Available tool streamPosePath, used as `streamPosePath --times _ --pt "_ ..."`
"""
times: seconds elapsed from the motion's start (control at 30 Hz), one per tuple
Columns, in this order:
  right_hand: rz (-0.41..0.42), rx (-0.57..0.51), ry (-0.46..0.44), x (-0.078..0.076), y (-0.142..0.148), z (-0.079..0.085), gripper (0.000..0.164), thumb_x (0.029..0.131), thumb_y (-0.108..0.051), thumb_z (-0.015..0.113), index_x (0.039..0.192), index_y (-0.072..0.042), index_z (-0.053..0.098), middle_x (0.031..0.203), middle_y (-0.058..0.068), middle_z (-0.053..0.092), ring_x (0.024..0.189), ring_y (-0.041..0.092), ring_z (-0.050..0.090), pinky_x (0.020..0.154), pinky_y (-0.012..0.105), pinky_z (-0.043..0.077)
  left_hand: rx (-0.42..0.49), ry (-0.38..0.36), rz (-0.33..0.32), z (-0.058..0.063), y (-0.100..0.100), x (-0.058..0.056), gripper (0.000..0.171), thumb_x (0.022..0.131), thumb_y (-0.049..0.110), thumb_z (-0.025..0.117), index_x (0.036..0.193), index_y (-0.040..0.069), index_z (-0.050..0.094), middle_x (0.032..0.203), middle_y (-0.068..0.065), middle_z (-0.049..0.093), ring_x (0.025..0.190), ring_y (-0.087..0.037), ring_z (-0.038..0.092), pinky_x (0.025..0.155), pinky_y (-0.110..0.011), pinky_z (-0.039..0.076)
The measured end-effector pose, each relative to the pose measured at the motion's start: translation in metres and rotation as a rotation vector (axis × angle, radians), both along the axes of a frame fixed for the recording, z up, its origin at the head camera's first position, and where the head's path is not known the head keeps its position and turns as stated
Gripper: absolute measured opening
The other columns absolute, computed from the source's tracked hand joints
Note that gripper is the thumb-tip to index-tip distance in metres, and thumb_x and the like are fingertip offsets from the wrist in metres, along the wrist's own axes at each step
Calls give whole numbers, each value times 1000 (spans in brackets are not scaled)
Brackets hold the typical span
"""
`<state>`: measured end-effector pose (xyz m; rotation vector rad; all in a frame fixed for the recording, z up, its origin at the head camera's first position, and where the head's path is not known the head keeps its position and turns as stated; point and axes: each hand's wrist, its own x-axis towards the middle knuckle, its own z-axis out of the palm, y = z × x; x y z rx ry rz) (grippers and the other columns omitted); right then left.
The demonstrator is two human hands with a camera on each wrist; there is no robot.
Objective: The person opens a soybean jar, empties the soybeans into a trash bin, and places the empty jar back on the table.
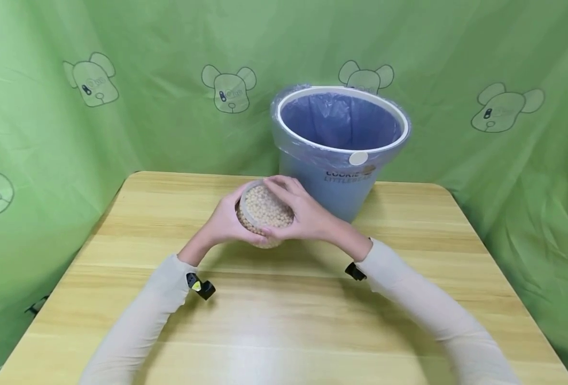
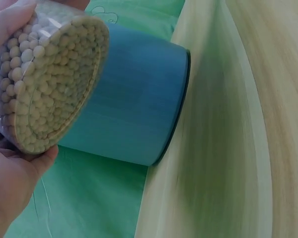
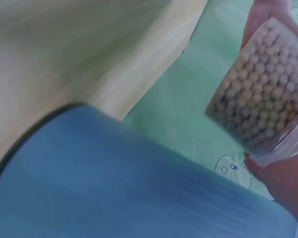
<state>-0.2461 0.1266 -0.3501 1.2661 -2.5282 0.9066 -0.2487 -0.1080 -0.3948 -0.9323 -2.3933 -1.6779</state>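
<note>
A clear round jar [image 1: 266,208] full of small beige balls, perhaps soybeans, is held up above the table between both hands. My left hand [image 1: 226,220] grips its side, with the thumb along the near face. From the other side my right hand [image 1: 306,213] holds the jar near its top edge, fingers over the far rim and thumb at the near rim. In the left wrist view the flat bottom of the jar [image 2: 59,84] shows, tilted and off the table. Whether a clear lid covers the top, I cannot tell.
A blue bin [image 1: 324,182] with a white rim and a clear bag liner stands on the wooden table [image 1: 255,326], just behind and right of the jar. Green curtains [image 1: 158,123] with bear-head prints enclose the table's back and sides.
</note>
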Motion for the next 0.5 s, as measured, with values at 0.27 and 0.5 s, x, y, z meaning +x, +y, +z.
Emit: streamPosePath --times 0.27,0.5 --pt "113 -3 28 -8 9 -2 96 76 -42 78 156 -4 39 155 21 41 142 35 39 117 55 41 13 -21 -74 0 2 1 121 52 16 101 155 14 39 145 -11 55 127 -28 58 109 -44 52" --pt "132 -18 -4 -6 12 -3 92 78 -41 75 155 -3 40 154 23 42 141 35 41 116 57 42 6 -47 -79 -3 3 5 121 51 15 101 156 14 39 143 -11 57 126 -29 59 107 -44 53"
